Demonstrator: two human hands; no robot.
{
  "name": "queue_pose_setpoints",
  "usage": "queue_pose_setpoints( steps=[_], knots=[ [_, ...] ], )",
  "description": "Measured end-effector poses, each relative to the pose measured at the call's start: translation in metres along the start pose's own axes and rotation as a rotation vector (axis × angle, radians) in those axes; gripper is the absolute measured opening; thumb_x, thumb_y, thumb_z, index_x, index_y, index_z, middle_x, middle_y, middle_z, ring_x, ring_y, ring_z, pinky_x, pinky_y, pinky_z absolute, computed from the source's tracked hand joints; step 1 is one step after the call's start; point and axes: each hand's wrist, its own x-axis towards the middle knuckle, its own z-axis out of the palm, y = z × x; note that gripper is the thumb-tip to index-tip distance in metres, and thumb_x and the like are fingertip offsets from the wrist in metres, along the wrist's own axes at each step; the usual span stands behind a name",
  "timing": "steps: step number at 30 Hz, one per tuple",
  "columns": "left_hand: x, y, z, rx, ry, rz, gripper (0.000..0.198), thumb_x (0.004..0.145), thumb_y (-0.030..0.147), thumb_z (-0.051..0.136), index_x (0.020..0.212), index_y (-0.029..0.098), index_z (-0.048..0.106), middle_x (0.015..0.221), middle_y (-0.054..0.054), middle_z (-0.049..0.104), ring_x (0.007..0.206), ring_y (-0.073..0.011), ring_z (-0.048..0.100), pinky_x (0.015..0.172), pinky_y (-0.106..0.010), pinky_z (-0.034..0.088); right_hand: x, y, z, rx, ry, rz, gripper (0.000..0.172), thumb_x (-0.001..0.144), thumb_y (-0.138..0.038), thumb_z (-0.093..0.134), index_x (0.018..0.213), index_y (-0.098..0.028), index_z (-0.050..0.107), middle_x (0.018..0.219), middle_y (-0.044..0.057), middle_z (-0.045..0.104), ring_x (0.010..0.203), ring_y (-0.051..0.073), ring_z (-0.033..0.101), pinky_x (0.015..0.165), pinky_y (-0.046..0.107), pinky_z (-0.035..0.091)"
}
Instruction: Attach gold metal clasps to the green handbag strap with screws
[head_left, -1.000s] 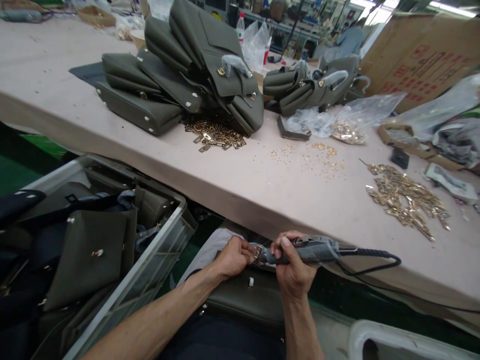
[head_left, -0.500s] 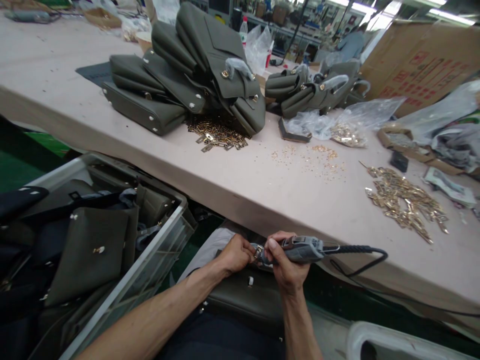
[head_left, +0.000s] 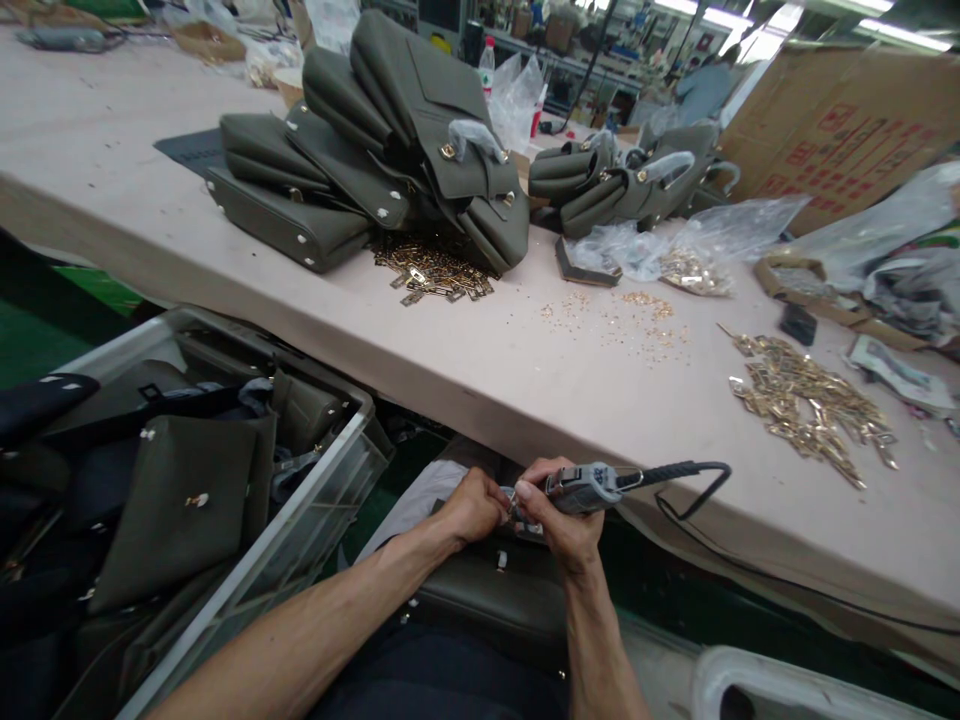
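Observation:
An olive-green handbag (head_left: 480,590) lies across my lap. My right hand (head_left: 566,525) is wrapped round a grey electric screwdriver (head_left: 589,487), which points left with its cord trailing off to the right. The screwdriver's tip is hidden by my fingers. Close beside it, my left hand (head_left: 476,508) is closed, its fingertips pinching a small metal fitting (head_left: 513,506) at the top of the handbag. The fitting is partly covered by both hands.
A pinkish table (head_left: 450,350) bears stacked olive handbags (head_left: 435,130), a heap of dark brass fittings (head_left: 435,272), scattered tiny screws (head_left: 645,315) and gold fittings (head_left: 810,400). At left stands a crate (head_left: 352,425) full of bags. A cardboard box (head_left: 862,130) is at the back right.
My right hand and the screwdriver have shifted left, nearer my left hand, and the cord's loop has moved with them. My left hand stays in about the same place.

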Motion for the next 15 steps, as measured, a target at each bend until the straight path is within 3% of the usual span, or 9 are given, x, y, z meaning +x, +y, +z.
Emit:
queue_pose_setpoints(
  steps=[9,15],
  knots=[
    [0.000,0.007,0.003,0.015,-0.006,-0.052,0.015,0.056,0.006,0.059,0.054,0.017,0.069,0.048,0.002,0.056,0.048,-0.0140,0.046,0.048,-0.026,0.030,0.002,0.013,-0.012,0.055,0.052,-0.007,0.014,0.078,-0.024,0.079,0.080,-0.017,0.067,0.065,0.000,0.059,0.045,0.011,0.050,0.042,0.024,0.039],
    [0.005,-0.002,0.005,0.030,-0.004,-0.035,0.014,0.054,0.009,0.059,0.056,0.017,0.070,0.051,0.001,0.060,0.049,-0.0144,0.048,0.046,-0.025,0.030,0.001,0.015,-0.014,0.063,0.046,-0.007,0.014,0.079,-0.026,0.078,0.080,-0.017,0.067,0.064,0.000,0.059,0.044,0.012,0.050,0.041,0.025,0.040]
  ],
)
